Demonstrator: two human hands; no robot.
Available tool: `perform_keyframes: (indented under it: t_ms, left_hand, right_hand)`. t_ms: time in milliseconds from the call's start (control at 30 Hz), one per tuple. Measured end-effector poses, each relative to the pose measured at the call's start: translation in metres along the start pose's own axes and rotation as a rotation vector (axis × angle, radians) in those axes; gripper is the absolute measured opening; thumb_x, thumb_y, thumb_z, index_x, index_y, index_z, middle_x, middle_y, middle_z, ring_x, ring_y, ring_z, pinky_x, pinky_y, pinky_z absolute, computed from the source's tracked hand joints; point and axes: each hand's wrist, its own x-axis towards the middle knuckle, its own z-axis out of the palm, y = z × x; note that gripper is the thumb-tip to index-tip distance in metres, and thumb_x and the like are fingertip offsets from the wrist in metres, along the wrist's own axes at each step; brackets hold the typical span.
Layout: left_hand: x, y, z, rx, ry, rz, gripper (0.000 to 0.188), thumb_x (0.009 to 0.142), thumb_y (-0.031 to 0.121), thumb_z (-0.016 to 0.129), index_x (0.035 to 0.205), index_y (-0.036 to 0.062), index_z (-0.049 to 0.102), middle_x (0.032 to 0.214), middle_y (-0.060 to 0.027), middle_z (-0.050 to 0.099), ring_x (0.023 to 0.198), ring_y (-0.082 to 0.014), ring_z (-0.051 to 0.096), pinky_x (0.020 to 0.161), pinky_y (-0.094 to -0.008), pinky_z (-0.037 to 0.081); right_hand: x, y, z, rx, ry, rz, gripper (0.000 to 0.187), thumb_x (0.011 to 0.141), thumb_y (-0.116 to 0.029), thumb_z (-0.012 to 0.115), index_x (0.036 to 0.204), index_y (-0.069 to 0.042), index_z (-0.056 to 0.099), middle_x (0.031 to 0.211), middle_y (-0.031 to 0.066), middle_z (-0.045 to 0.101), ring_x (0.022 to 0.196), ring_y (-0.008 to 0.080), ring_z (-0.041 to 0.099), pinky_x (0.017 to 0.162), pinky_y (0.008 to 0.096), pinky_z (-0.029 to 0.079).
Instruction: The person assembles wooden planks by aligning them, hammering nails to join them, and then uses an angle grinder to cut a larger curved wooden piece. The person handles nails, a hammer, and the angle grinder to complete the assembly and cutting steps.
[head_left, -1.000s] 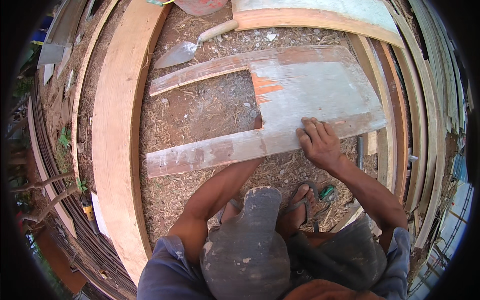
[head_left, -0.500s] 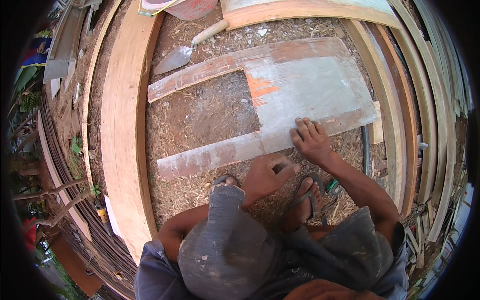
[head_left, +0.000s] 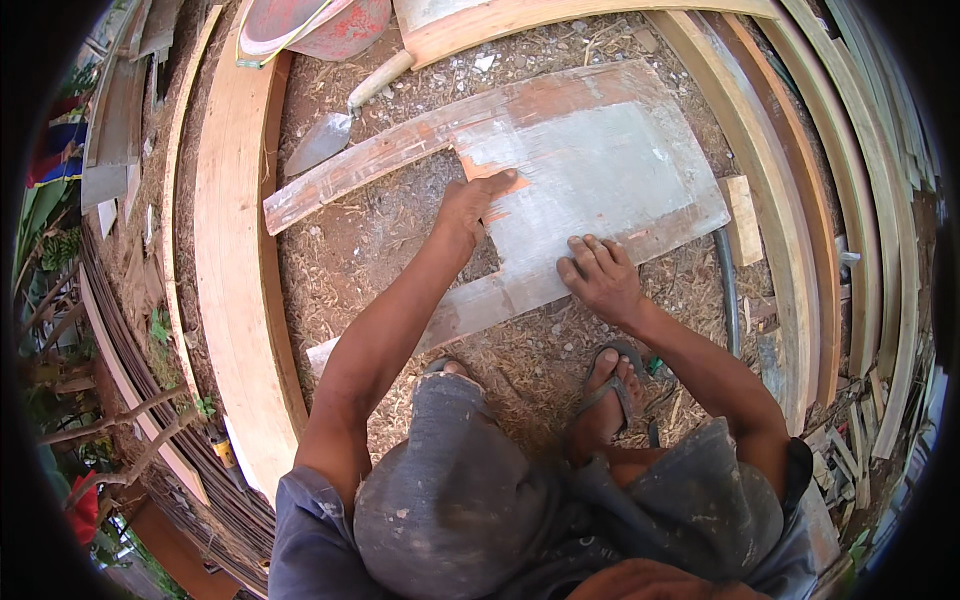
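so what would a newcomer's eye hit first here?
The big grey board mid-picture, with a wide notch open on its left. Then the hands: left hand at the notch's inner edge, right hand on the near edge. A trowel lies beyond, upper left.

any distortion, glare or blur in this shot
In the head view, black corners frame the picture and the long plank bows; light there looks soft, without strong glare on the notched board; left hand and right hand show no obvious blur.
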Motion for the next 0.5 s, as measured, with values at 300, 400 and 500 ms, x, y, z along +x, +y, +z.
perform_keyframes:
  t_ms: [300, 400, 500]
  left_hand:
    - [-0.025, 0.016, 0.019, 0.108, 0.184, 0.122, 0.033, 0.082, 0.013, 0.074, 0.103, -0.0111, 0.064, 0.093, -0.0173, 0.069, 0.076, -0.0232, 0.068, 0.063, -0.0354, 0.054]
    - [-0.023, 0.014, 0.020, 0.109, 0.195, 0.135, 0.033, 0.083, 0.013, 0.072, 0.103, -0.0113, 0.064, 0.093, -0.0173, 0.069, 0.075, -0.0229, 0.068, 0.063, -0.0355, 0.053]
    - [-0.020, 0.013, 0.020, 0.119, 0.207, 0.130, 0.032, 0.082, 0.013, 0.072, 0.101, -0.0112, 0.065, 0.092, -0.0172, 0.069, 0.075, -0.0225, 0.067, 0.062, -0.0352, 0.053]
  right_hand:
    - [-0.002, -0.006, 0.007, 0.042, 0.029, 0.046, 0.037, 0.089, -0.016, 0.059, 0.126, -0.016, 0.057, 0.120, 0.0148, 0.059, 0.107, 0.0302, 0.059, 0.093, 0.0464, 0.045]
    - [0.000, -0.007, 0.006, 0.012, 0.000, 0.065, 0.045, 0.090, -0.016, 0.057, 0.135, -0.018, 0.055, 0.119, 0.0136, 0.058, 0.107, 0.0297, 0.059, 0.094, 0.0470, 0.044]
    - [0.004, -0.009, 0.003, 0.019, -0.027, 0.091, 0.049, 0.090, -0.016, 0.056, 0.139, -0.019, 0.053, 0.119, 0.0133, 0.057, 0.107, 0.0296, 0.058, 0.094, 0.0474, 0.044]
